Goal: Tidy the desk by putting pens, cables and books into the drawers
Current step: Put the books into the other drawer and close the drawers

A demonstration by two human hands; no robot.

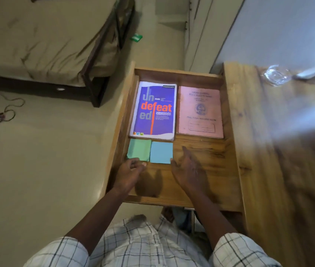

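A: What is seen at the left of the drawer [231, 151]?

B: The left hand [128, 174] is laid on the drawer floor, fingers loosely together, nothing clamped; its fingertips are touching the near edge of the green pad [139, 150]. Just beside it, to the right, the blue pad [161, 152] is placed, edge to edge with the green one.

A: And the right hand [188, 170]?

B: It is held open, fingers spread, over bare wood; its thumb is at the blue pad's near right corner. Whether contact is made cannot be told, as the hand is blurred.

A: Where are the books kept?

B: Beyond the pads, at the far end of the drawer. The purple book [153, 110] is set flat just past both pads; the pink book [200, 112] is laid beside it, further right, well apart from either hand.

A: How many are counted?

B: Two books, two pads, two hands. One glass [276, 75] is stood on the tabletop [287, 151] at the far right.
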